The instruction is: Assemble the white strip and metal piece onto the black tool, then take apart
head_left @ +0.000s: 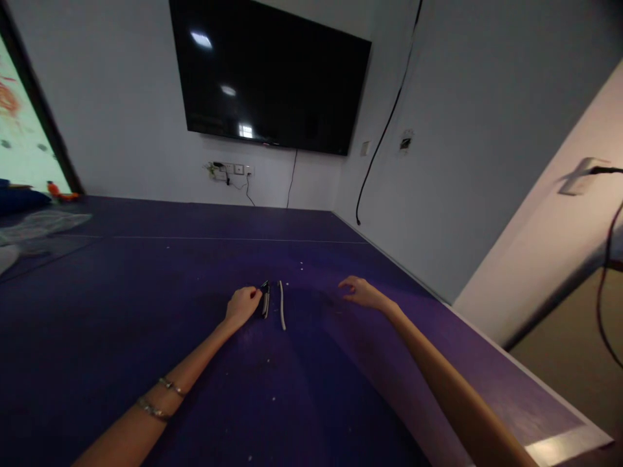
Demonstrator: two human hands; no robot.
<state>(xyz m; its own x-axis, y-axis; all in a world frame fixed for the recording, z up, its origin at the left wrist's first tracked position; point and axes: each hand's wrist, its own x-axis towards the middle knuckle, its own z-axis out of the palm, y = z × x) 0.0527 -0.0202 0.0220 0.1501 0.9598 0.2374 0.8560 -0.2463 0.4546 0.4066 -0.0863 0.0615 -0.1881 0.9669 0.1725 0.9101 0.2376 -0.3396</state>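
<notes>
My left hand (pixel 243 305) is closed at the centre of the purple surface, thumb and fingers pinched at the near end of a small dark tool (pixel 265 301). The tool has a shiny tip and a pale strip along it; its exact kind is too small to make out. Just right of it lies a short, slightly bent white cable piece (pixel 282 306), apart from both hands. My right hand (pixel 363 292) hovers low over the surface farther right, fingers loosely curved and apart, holding nothing.
Tiny white bits (pixel 301 265) are scattered over the purple surface (pixel 204 389). Clear plastic wrap (pixel 43 224) and an orange item (pixel 61 192) lie at the far left. A television (pixel 272 71) hangs above wall sockets (pixel 238 169); a black cable (pixel 387 126) dangles at the right wall.
</notes>
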